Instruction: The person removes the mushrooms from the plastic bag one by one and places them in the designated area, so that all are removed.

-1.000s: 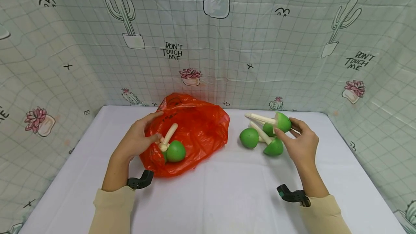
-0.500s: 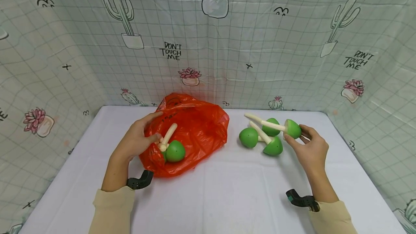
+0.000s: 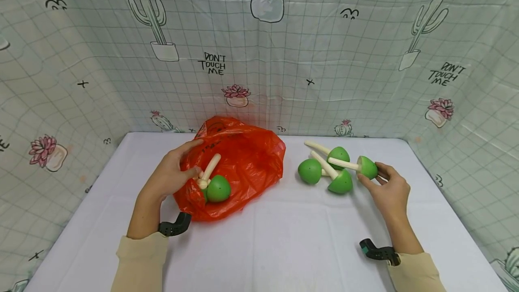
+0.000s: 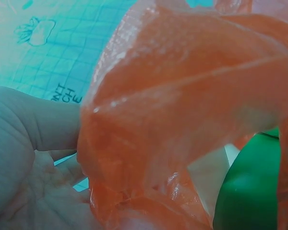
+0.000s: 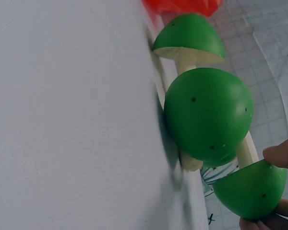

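Note:
A red plastic bag (image 3: pixel 251 157) lies on its side on the white table, its mouth facing me. My left hand (image 3: pixel 172 172) holds the left edge of the mouth; in the left wrist view the thin film hides part of the fingers. Inside sit green-capped toy mushrooms (image 3: pixel 219 188) with pale stems. My right hand (image 3: pixel 390 193) pinches another toy mushroom (image 3: pixel 367 167) by its green cap, thumb on the near side, the stem pointing left. Beside it, three more mushrooms (image 3: pixel 340 182) lie in a loose pile; in the right wrist view one round cap (image 5: pixel 209 115) fills the middle.
White cloth covers the table (image 3: pixel 259 256). Behind and along both sides hangs a gridded curtain (image 3: pixel 308 48) printed with cacti and lettering. A black wrist mount (image 3: pixel 379 250) sits on the right forearm, and a similar mount (image 3: pixel 175 224) on the left.
My right hand has shifted right and toward me, carrying its mushroom from over the pile to the pile's right side. The left hand and the bag stay where they were.

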Action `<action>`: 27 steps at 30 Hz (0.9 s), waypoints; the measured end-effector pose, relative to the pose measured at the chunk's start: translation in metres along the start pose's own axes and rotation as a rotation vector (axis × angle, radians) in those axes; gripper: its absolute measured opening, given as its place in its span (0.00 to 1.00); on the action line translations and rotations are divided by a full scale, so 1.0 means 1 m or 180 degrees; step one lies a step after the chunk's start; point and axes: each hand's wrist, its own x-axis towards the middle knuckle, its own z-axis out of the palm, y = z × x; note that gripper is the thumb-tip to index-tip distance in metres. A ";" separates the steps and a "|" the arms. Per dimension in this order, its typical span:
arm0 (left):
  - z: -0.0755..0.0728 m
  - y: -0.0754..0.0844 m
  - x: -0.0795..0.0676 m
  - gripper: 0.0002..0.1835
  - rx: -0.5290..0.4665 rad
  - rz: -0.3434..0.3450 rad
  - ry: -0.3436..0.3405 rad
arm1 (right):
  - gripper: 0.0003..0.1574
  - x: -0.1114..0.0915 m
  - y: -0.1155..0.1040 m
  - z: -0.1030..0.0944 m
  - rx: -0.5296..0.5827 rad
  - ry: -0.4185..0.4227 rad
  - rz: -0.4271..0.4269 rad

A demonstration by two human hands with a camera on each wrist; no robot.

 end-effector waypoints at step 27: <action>0.000 0.000 0.001 0.39 0.0013 -0.0059 -0.0014 | 0.40 0.004 0.024 0.007 0.0059 -0.0435 0.0174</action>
